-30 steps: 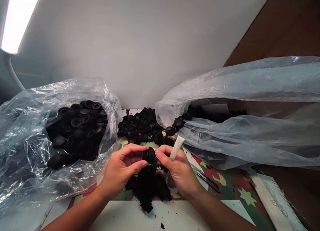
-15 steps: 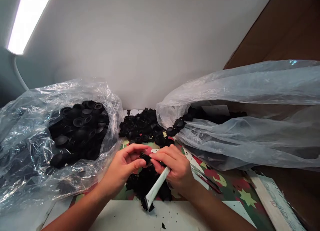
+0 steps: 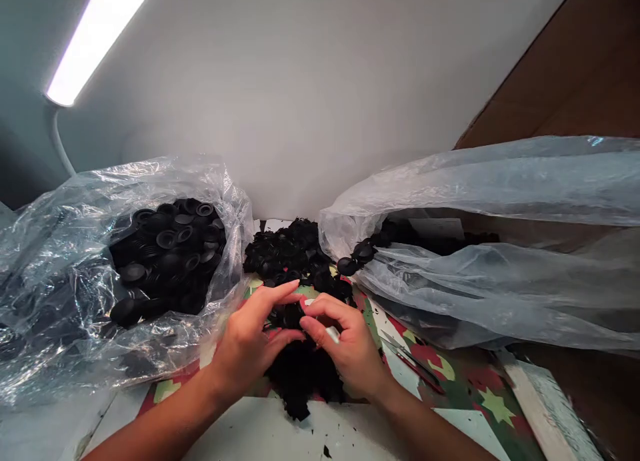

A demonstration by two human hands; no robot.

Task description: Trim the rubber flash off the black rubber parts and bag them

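Note:
Between the thumb and curved fingers of my left hand (image 3: 250,328) is a small, round black rubber part (image 3: 291,316), partly hidden by the fingers. My right hand (image 3: 347,338) meets it from the other side, its thumb and index fingertip at the part's edge. The same hand keeps hold of a slim white-handled tool (image 3: 333,334); only a short piece of the handle shows, and its working end cannot be made out. Below both hands lies a heap of black rubber scraps (image 3: 305,374).
A clear plastic bag (image 3: 60,261) of black round rubber parts (image 3: 167,248) stands left. Another clear bag (image 3: 475,181) lies right. Behind my hands sits a black pile (image 3: 285,248). Tweezers (image 3: 415,364) rest on the patterned mat (image 3: 465,381). A lamp (image 3: 100,41) hangs upper left.
The white handle has swung from pointing toward me to mostly hidden behind my right hand. My left fingers are spread wider around the black part. The view has shifted slightly left.

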